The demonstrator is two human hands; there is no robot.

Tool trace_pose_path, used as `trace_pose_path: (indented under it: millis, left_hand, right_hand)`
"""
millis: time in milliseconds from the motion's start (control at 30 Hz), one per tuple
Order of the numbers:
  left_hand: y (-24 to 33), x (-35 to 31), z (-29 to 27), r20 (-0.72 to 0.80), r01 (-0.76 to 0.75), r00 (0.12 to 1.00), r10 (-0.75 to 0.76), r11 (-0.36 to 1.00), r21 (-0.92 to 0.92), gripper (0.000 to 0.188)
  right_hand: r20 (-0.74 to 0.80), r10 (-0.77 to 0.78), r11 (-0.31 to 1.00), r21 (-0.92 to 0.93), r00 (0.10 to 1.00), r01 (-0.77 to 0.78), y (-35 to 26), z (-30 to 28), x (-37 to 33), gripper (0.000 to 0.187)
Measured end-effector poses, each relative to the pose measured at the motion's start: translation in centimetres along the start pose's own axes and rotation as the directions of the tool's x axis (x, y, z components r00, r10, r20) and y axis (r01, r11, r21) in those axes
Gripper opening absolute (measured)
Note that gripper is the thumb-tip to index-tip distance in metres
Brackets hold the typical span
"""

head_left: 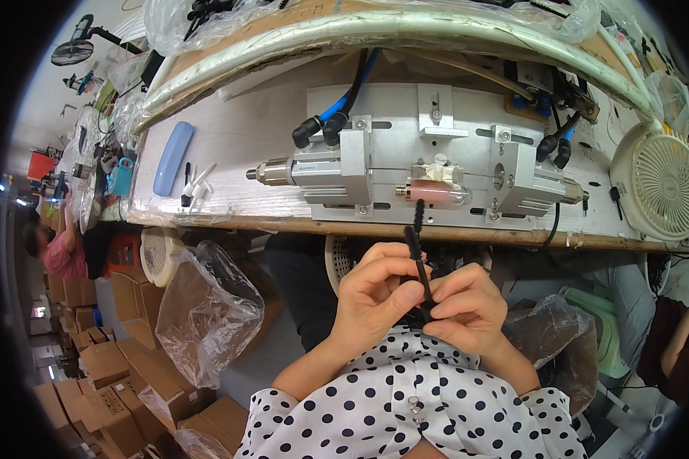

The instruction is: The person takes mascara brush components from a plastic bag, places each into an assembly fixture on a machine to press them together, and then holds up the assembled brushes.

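Observation:
In front of my chest, just off the bench's front edge, both hands hold thin black mascara wands. My left hand (383, 291) pinches around their shafts from the left. From the right, the fingers of my right hand (468, 304) close on the lower ends. One mascara wand (414, 243) leans upward between my fingertips; a second bristled brush tip (419, 213) shows just above it. Beyond them, a clear tube with a pink middle (436, 193) lies sideways on the metal fixture (406, 107), between a left cylinder block (329, 168) and a right cylinder block (532, 183).
A blue case (174, 159) and small white parts (199, 187) lie on the bench at left. A white fan (658, 183) stands at right. Plastic bags (210, 314) and cardboard boxes (122, 382) sit below left. Other people are at both sides.

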State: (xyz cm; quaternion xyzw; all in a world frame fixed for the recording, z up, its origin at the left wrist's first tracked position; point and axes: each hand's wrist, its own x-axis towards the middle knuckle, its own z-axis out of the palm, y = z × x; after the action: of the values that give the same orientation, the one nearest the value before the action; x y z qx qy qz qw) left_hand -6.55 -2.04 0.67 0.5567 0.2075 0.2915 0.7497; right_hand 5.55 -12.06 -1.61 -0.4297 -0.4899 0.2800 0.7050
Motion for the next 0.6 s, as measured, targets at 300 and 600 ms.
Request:
trace_pose_path:
  millis: [300,600]
  left_hand:
    - [0.03,-0.09,-0.42,0.004,0.169,0.986,-0.169,0.980,-0.110,0.011]
    - [-0.24,-0.20,-0.80,-0.001,0.265,0.961,-0.275,0.927,-0.265,0.006]
  right_hand:
    - [0.050,-0.057,0.975,-0.214,0.997,0.067,-0.07,0.12,0.03,0.026]
    - [0.049,-0.048,0.976,-0.211,0.998,0.057,0.04,0.32,0.17,0.031]
